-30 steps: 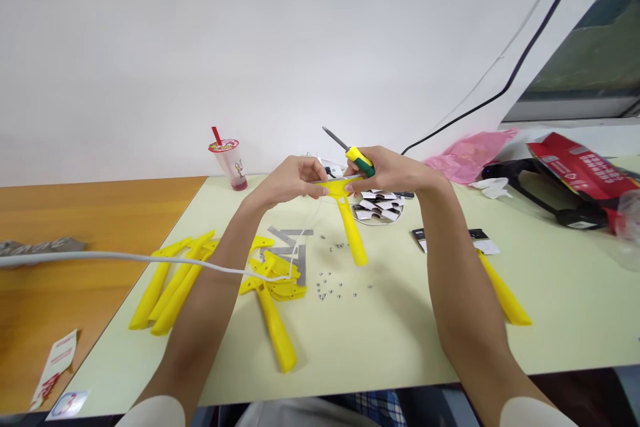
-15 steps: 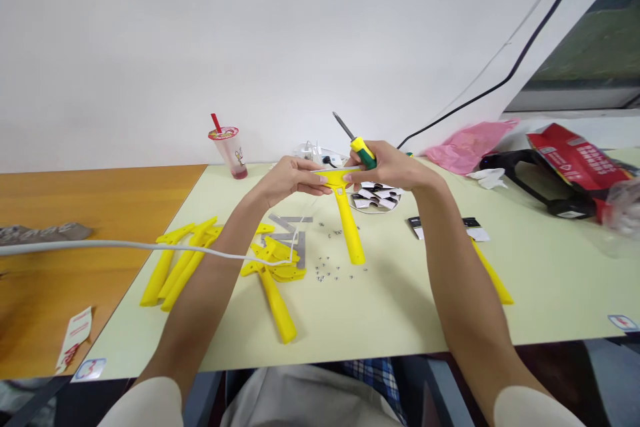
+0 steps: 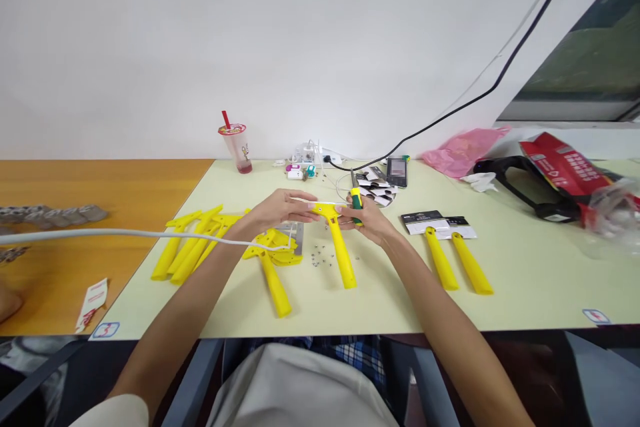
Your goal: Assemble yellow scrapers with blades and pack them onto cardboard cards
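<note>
A yellow T-shaped scraper (image 3: 342, 252) is held above the table by its wide head, its handle hanging down toward me. My left hand (image 3: 284, 208) grips the left end of the head. My right hand (image 3: 371, 219) pinches the right end and also keeps a green and yellow screwdriver (image 3: 357, 203) tucked in it, shaft pointing up. A pale strip, perhaps the blade, shows along the head's top edge. Small screws (image 3: 321, 255) lie scattered below. Left of them sit a pile of yellow head pieces (image 3: 280, 255), grey metal blades (image 3: 299, 233) and a loose yellow scraper handle (image 3: 275, 287).
More yellow handles (image 3: 187, 257) lie at the left. Two scrapers with black-and-white cards (image 3: 425, 221) rest at the right. A drink cup (image 3: 237, 147) stands near the wall. A white cable (image 3: 150, 233) crosses in front of my left arm. A black device (image 3: 397, 171) lies at the back.
Both hands have come down toward the table with the scraper. The screwdriver in my right hand now points more upright. My view has shifted, uncovering the two carded scrapers.
</note>
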Motion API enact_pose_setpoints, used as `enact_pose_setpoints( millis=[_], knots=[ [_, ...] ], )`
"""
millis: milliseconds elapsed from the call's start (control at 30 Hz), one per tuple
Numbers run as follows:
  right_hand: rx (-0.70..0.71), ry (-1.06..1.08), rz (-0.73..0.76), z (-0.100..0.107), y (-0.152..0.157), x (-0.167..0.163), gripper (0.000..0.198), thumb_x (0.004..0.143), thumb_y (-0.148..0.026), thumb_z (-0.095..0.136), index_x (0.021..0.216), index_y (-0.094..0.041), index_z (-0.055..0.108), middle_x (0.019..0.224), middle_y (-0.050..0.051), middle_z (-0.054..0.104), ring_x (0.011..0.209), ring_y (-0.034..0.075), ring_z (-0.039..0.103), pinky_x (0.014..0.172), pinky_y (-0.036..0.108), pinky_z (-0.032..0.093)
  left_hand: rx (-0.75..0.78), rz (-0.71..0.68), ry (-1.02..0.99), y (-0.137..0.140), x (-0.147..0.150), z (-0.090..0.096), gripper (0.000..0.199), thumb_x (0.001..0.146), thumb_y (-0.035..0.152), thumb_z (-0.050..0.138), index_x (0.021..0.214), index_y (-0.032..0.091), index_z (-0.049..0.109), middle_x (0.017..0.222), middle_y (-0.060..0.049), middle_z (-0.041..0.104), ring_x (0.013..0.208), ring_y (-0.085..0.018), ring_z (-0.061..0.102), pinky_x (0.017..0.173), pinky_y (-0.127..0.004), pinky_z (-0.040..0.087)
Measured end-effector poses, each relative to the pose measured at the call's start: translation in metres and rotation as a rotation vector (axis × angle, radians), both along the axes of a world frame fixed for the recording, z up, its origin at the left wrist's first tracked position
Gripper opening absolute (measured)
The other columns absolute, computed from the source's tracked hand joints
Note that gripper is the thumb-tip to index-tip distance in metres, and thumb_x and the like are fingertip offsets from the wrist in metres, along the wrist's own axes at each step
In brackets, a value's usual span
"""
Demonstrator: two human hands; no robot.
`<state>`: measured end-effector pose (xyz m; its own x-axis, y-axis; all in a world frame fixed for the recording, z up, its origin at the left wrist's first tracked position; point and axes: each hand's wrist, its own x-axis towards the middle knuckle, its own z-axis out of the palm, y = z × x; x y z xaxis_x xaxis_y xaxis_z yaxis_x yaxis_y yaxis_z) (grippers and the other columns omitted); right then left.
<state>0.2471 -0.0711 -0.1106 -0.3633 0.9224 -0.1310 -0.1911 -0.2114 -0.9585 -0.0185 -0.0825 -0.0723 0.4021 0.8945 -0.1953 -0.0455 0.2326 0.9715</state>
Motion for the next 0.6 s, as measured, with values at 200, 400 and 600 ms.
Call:
enact_pose_setpoints(
  millis=[200,400,600],
  knots=[
    [-0.028,0.044,-0.089,-0.010,0.005,0.003,0.080,0.046,-0.023,0.113,0.087,-0.028,0.044,0.068,-0.005,0.067,0.070,0.026,0.081,0.069,0.037,0.072,0.311,0.727,-0.149,-0.077,-0.030,-0.026,0.042,0.079,0.050,0.094,0.098,0.020,0.071,0.098,-0.006,0.082,0.091,-0.018,0.079,0.086,-0.028,0.064],
    [-0.001,0.066,-0.193,-0.017,0.015,0.010,0.070,0.057,-0.023,0.109,0.086,-0.026,0.045,0.074,0.000,0.073,0.069,0.021,0.079,0.065,0.030,0.070,0.399,0.202,0.412,-0.157,-0.005,-0.046,0.027,0.091,0.049,0.082,0.088,0.023,0.073,0.082,-0.002,0.075,0.076,-0.019,0.069,0.073,-0.032,0.058],
    [0.018,0.046,-0.274,-0.031,0.025,0.013,0.054,0.071,-0.013,0.094,0.085,-0.026,0.043,0.080,0.002,0.078,0.067,0.019,0.078,0.059,0.026,0.066,0.620,-0.025,0.717,-0.090,0.032,-0.050,0.020,0.098,0.037,0.068,0.108,0.022,0.076,0.111,-0.007,0.081,0.100,-0.023,0.073,0.095,-0.037,0.058]
  ],
)
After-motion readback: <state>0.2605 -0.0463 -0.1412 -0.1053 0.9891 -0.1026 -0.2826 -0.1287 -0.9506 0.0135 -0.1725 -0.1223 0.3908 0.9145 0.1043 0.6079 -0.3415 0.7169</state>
